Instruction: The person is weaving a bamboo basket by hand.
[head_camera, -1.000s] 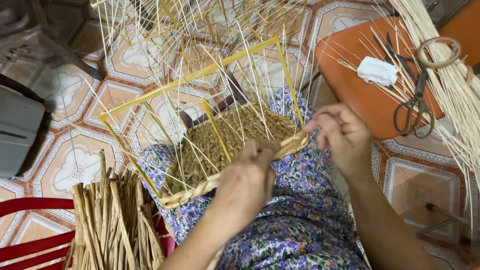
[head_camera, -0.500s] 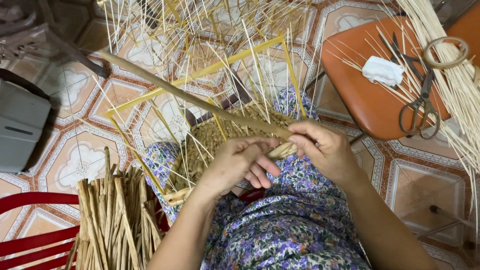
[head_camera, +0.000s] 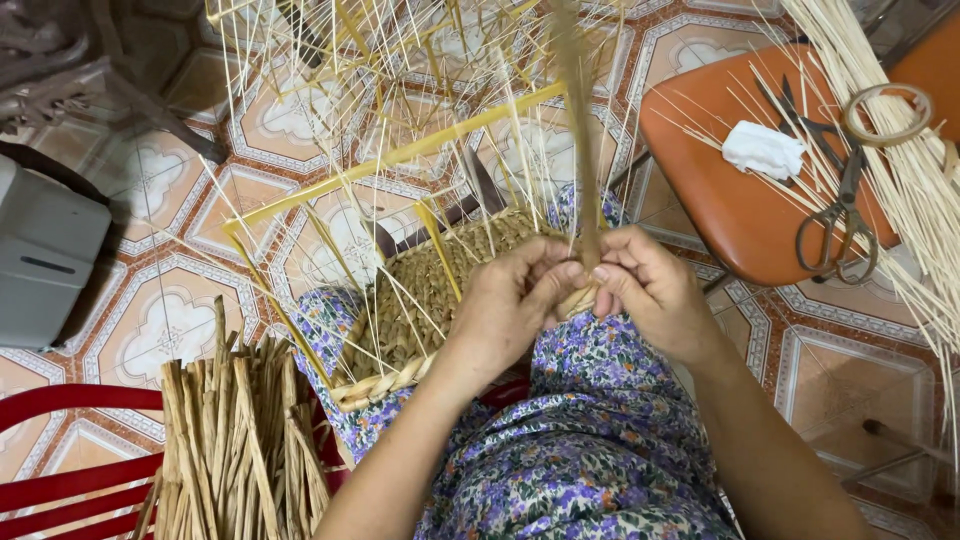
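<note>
Nearby, scissors (head_camera: 838, 222), dried stalk bundle (head_camera: 235, 440), thin reeds (head_camera: 905, 150)

Upright thin stakes (head_camera: 420, 120) crowd above the basket (head_camera: 420, 300); sides open.

— What sort of place is this?

— A home used as a small weaving workshop. The patterned floor tiles (head_camera: 170, 320) in orange and white are the kind laid in a house, and the person works seated, in a floral dress (head_camera: 590, 450), with the half-woven basket (head_camera: 420, 300) on the lap.

— And what makes it a workshop?

— The materials lying about. A bundle of dried rush strips (head_camera: 235, 440) stands by a red plastic chair (head_camera: 60, 450), and long pale reed stakes (head_camera: 920, 180) lie across an orange plastic stool (head_camera: 730, 200). On that stool lie scissors (head_camera: 835, 215), a roll of tape (head_camera: 885, 112) and a white cloth (head_camera: 762, 150).
</note>
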